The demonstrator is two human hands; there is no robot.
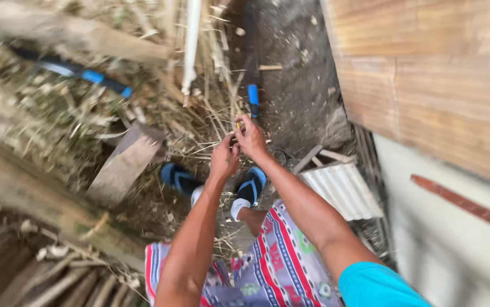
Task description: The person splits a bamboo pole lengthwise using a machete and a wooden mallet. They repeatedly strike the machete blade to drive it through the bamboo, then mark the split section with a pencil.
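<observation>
Head view: looked straight down past both forearms to the feet and the ground.
Small yellowish piece (238, 124): sat pinched at the fingertips of both hands, directly above the person's feet; too small and blurred to tell what it was.
Right hand (251, 136): fingers curled narrow, tips closed on the small yellowish piece.
Left hand (225, 157): just beside the right hand and touching it, fingers bent inward toward the same piece; whether they truly gripped it could not be told.
Sandals (251, 186): blue, worn on both feet, directly below the hands on the dirt.
Ground (299, 85): dark bare soil beyond the hands, scattered with chips and dry stalks.
Dry stalks (211, 122): pale, heaped on the ground left of the hands.
Wooden block (124, 162): flat and grey, lay left of the hands among the litter.
Blue-handled tools: one (253, 98) just beyond the hands, another (94, 77) far to their left.
Corrugated sheet (342, 190): pale, lay right of the hands, near the feet.
Board wall (426, 79): tan wood, stood well to the right of the hands.
Shorts (282, 258): patterned red, blue and white, below the hands.
</observation>
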